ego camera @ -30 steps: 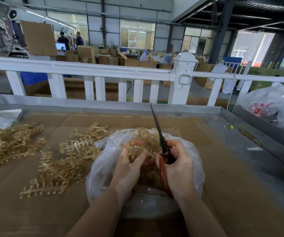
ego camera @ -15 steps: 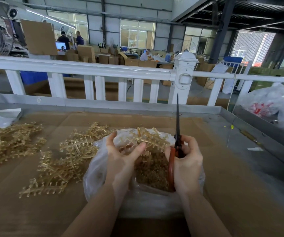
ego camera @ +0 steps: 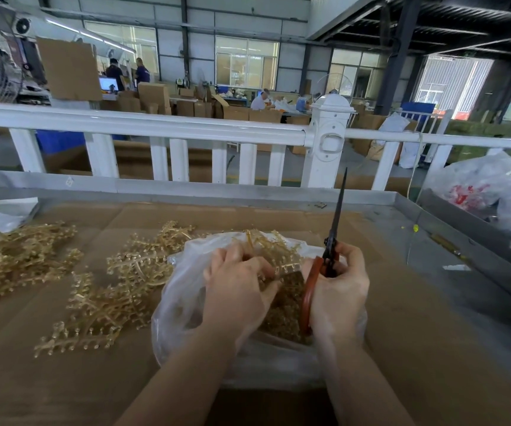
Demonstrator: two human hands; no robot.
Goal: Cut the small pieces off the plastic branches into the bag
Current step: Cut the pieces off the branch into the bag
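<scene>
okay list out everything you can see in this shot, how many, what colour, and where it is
plastic bag: one, clear, centre of the table, holds cut gold pieces
plastic branches: several, gold, left of the bag
more branches: a pile, gold, far left
held branch: one, gold, over the bag mouth
scissors: one pair, dark blades, red handles, pointing up
table: one, brown cardboard top, grey metal rim
railing: one, white, behind the table
bags: a few, clear and white, far right
cardboard boxes: many, brown, background
people: at least three, background
hands: left hand grips the held branch; right hand grips the scissors
</scene>
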